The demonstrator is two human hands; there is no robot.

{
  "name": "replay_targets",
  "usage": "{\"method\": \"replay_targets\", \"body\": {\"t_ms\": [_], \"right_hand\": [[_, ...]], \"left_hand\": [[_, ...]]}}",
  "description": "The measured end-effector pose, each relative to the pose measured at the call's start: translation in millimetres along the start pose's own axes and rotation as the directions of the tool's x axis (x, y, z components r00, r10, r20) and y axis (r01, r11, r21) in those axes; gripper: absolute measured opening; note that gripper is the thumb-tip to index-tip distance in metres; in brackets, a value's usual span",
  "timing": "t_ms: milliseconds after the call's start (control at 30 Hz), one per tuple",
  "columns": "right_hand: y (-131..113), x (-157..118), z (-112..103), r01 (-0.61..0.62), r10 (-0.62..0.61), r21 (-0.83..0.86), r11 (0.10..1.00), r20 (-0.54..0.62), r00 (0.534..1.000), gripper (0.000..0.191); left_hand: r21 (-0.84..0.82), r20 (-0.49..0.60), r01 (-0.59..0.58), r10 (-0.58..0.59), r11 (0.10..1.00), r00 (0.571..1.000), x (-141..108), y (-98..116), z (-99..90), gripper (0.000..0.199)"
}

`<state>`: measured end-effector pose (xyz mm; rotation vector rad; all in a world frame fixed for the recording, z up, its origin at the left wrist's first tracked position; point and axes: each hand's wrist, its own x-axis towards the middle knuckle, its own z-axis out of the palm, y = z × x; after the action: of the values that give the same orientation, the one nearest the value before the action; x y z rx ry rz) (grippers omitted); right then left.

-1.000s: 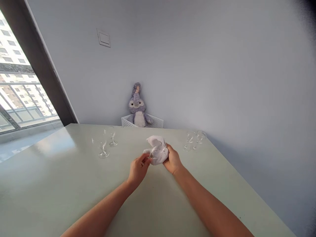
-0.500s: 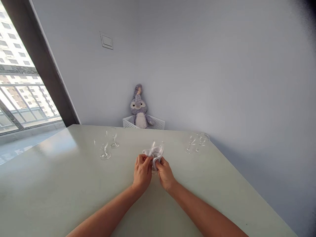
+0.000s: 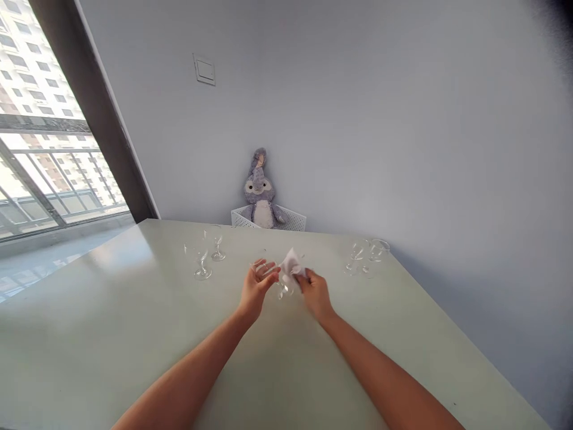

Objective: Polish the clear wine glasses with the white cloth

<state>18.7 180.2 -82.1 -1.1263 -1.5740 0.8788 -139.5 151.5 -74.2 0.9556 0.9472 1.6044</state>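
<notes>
My left hand (image 3: 258, 289) curls around a clear stemmed glass (image 3: 283, 290), thumb and fingers spaced apart about its bowl. The glass looks tilted, and its outline is hard to follow against the fingers and the pale table. In my right hand (image 3: 316, 292), a bunched white cloth (image 3: 292, 263) is pinched, its corner pointing up, right beside the glass. Fingers of the right hand are partly hidden behind the cloth.
Two stemmed glasses, one nearer (image 3: 203, 273) and one farther (image 3: 218, 255), stand on the left of the pale table (image 3: 147, 334). Two more (image 3: 357, 251) (image 3: 376, 251) are at the right edge. Beyond the table, a plush toy (image 3: 262, 200) sits in a white basket (image 3: 293, 221) near the wall.
My right hand has drawn the cloth up and right, away from my left hand. The left hand has opened wider about the glass. The view has shifted slightly.
</notes>
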Motion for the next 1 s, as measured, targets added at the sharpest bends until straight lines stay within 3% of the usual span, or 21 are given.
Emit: {"method": "replay_targets", "body": {"t_ms": [67, 167, 233, 300, 367, 433, 467, 533, 600, 700, 833, 933, 1000], "right_hand": [[0.9, 3.8, -0.4, -0.146, 0.152, 0.153, 0.978, -0.033, 0.988, 0.035], [-0.6, -3.0, 10.8, -0.33, 0.249, 0.408, 0.851, 0.239, 0.939, 0.044], [-2.1, -12.8, 22.1, -0.419, 0.268, 0.432, 0.799, 0.368, 0.89, 0.048], [-4.1, -21.7, 29.3, -0.447, 0.308, 0.331, 0.831, 0.396, 0.865, 0.047], [-9.1, -27.1, 27.9, -0.373, 0.285, 0.129, 0.919, 0.438, 0.853, 0.047], [-19.5, -29.4, 18.3, -0.124, 0.168, -0.118, 0.985, 0.529, 0.832, 0.047], [-26.7, -30.0, 11.6, 0.036, 0.104, -0.229, 0.973, 0.568, 0.816, 0.048], [-43.4, -31.0, -2.1, 0.293, 0.012, -0.408, 0.865, 0.6, 0.8, 0.05], [-59.4, -32.4, -12.9, 0.416, -0.023, -0.514, 0.75, 0.609, 0.793, 0.052], [-73.9, -35.1, -18.6, 0.468, -0.093, -0.574, 0.672, 0.561, 0.822, 0.048], [-69.5, -35.4, -9.9, 0.4, -0.212, -0.683, 0.611, 0.345, 0.914, 0.039], [-53.7, -30.2, -3.4, 0.389, -0.185, -0.696, 0.604, 0.352, 0.918, 0.027], [-39.6, -23.8, -6.3, 0.357, -0.164, -0.677, 0.644, 0.334, 0.928, 0.021]], "left_hand": [[-0.057, -0.071, -0.035, 0.031, 0.998, 0.997, 2.5, 1.5, -1.9, 0.053], [-0.077, -0.074, -0.104, 0.099, 0.992, 0.992, -0.7, 2.4, 1.1, 0.05], [-0.038, -0.02, -0.143, 0.142, 0.989, 0.99, -6.4, 3.0, 5.9, 0.05], [0.038, 0.015, -0.185, 0.185, 0.982, 0.983, -11.2, 4.3, 9.2, 0.051], [0.128, -0.021, -0.249, 0.253, 0.96, 0.967, -11.8, 6.4, 8.4, 0.05], [0.22, -0.102, -0.319, 0.346, 0.922, 0.932, -8.1, 8.5, 3.5, 0.052], [0.259, -0.134, -0.348, 0.39, 0.901, 0.911, -5.5, 9.4, 0.3, 0.053], [0.309, -0.157, -0.391, 0.452, 0.867, 0.878, -0.6, 11.0, -5.4, 0.053], [0.31, -0.145, -0.42, 0.479, 0.853, 0.866, 1.5, 12.3, -7.9, 0.052], [0.284, -0.108, -0.418, 0.462, 0.863, 0.88, -3.2, 13.7, -3.7, 0.053], [0.281, 0.061, -0.375, 0.374, 0.883, 0.926, -18.9, 10.6, 9.5, 0.049], [0.34, 0.223, -0.419, 0.361, 0.842, 0.906, -27.4, 2.1, 15.1, 0.051], [0.443, 0.311, -0.48, 0.373, 0.757, 0.874, -27.7, -4.9, 14.1, 0.063]]}}
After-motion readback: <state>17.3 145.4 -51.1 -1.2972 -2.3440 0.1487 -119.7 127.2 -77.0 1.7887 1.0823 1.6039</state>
